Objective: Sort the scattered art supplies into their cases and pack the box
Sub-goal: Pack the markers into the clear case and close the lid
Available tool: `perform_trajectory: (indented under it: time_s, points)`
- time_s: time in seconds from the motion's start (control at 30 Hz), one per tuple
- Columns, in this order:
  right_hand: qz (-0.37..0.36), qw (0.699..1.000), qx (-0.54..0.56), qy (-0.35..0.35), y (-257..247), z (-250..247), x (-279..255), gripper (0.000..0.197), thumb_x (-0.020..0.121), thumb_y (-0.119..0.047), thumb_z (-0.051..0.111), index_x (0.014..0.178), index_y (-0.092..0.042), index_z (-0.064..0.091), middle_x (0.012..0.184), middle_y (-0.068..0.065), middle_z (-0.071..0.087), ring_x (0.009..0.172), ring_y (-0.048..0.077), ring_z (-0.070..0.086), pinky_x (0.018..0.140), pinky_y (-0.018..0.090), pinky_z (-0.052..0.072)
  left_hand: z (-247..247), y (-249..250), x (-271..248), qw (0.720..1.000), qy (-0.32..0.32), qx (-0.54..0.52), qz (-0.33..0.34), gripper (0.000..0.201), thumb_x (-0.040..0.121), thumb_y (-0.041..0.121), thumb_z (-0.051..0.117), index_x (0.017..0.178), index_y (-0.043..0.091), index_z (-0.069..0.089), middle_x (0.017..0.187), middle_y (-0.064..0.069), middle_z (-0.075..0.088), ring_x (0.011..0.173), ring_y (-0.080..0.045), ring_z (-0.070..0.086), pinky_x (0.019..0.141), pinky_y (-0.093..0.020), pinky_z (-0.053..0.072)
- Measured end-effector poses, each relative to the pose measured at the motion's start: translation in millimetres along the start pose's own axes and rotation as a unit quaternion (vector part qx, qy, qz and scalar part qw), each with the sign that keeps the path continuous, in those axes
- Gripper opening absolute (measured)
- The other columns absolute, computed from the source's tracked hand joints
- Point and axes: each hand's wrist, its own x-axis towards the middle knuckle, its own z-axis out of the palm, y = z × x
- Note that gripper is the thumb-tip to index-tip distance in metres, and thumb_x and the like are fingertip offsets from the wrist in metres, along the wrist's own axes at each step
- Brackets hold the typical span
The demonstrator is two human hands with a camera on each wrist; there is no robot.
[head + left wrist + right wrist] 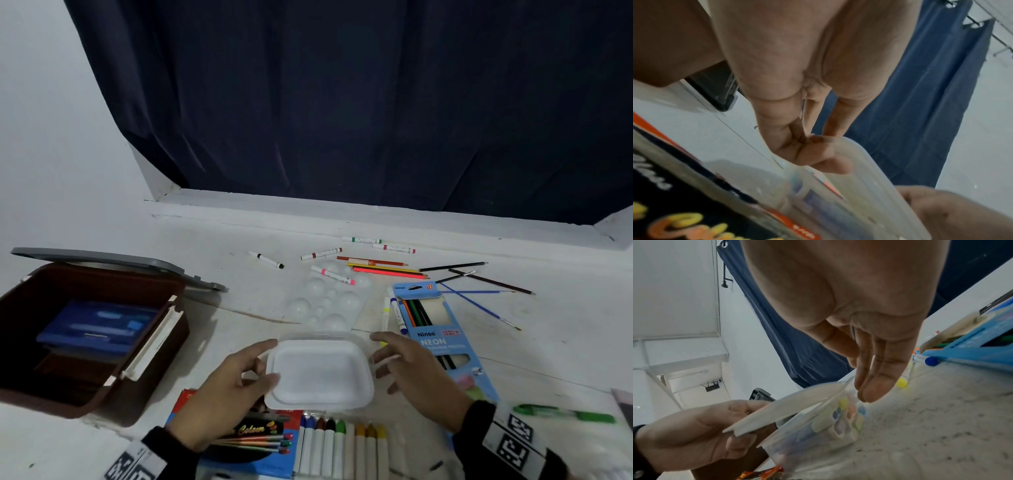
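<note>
Translucent plastic, the chalk tub [320, 371] sits just in front of the white palette [325, 301]; the left hand [226, 387] pinches its lid [789, 405] at one edge, tilted and unseated. The right hand [414, 373] hovers beside it, fingers straight, holding nothing. Closing this case seems the step; next, press the lid flat all round.

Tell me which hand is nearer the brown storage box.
Left. The left hand holds the translucent container's lid just right of the brown storage box; the right hand is beyond the container, farther away.
</note>
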Motion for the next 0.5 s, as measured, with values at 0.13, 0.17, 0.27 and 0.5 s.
perform_trajectory:
  time_s: [0.13,0.17,0.27,0.5]
  points:
    - [-0.057,0.995,-0.077,-0.034,-2.2,3.5,-5.6,0.045,0.097,-0.03,0.055,0.141,-0.029,0.045,0.12,-0.011,0.056,0.104,0.003,0.056,0.09,0.024,0.049,-0.7,-7.3,9.2,0.997,-0.002,0.075,0.022,0.049,0.093,0.021,0.068,0.137,0.038,0.052,0.089,0.0,0.058,0.066,-0.012,0.065,0.071,-0.029,0.057]
    - [-0.071,0.99,-0.11,-0.042,-1.4,5.4,-6.0,0.055,0.094,-0.04,0.059,0.145,-0.031,0.04,0.125,-0.013,0.051,0.108,0.001,0.053,0.094,0.023,0.045,-1.3,-7.1,11.8,0.996,-0.002,0.089,0.031,0.049,0.093,0.023,0.069,0.137,0.037,0.053,0.087,0.001,0.058,0.065,-0.011,0.065,0.07,-0.026,0.055]
    - [-0.094,0.974,-0.195,-0.068,-4.1,9.5,-6.3,0.073,0.091,-0.05,0.061,0.151,-0.03,0.026,0.136,-0.011,0.041,0.119,0.005,0.045,0.102,0.024,0.038,-5.7,-2.5,18.9,0.987,-0.016,0.15,0.055,0.05,0.091,0.029,0.071,0.136,0.038,0.052,0.082,0.0,0.062,0.064,-0.008,0.068,0.072,-0.021,0.053]
    - [-0.093,0.953,-0.27,-0.101,-16.1,5.4,5.8,0.08,0.094,-0.048,0.058,0.156,-0.024,0.014,0.159,-0.01,0.017,0.143,0.01,0.026,0.115,0.03,0.027,-15.5,10.3,33.9,0.957,-0.037,0.28,0.07,0.061,0.08,0.045,0.078,0.136,0.039,0.054,0.081,0.013,0.064,0.072,-0.001,0.062,0.072,-0.017,0.052]
